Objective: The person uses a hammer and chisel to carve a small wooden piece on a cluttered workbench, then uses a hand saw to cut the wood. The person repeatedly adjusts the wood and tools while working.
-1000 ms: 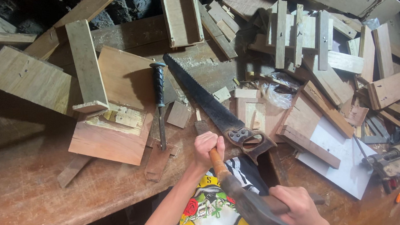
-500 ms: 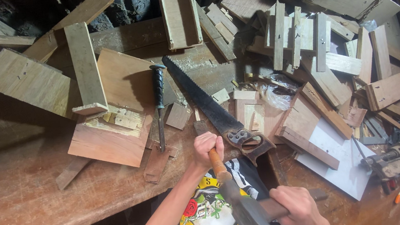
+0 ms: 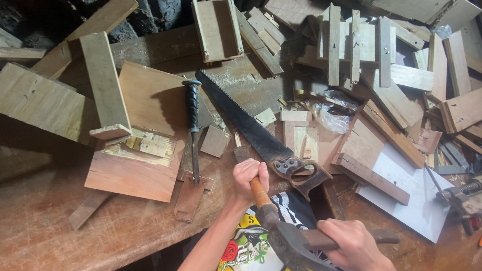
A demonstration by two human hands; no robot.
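The hammer point(image 3: 289, 240) sits low in the frame, right of centre, its dark head toward the camera. The left hand point(image 3: 249, 179) wraps its fingers tight round an orange handle just above; the right hand point(image 3: 351, 247) is curled round a wooden handle. Just above lie a saw point(image 3: 252, 128) and a chisel point(image 3: 192, 128) on the cluttered bench point(image 3: 22, 245).

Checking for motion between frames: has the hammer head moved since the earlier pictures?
Yes. The hammer head has swung left, away from the right hand, toward the left hand beside the handsaw.
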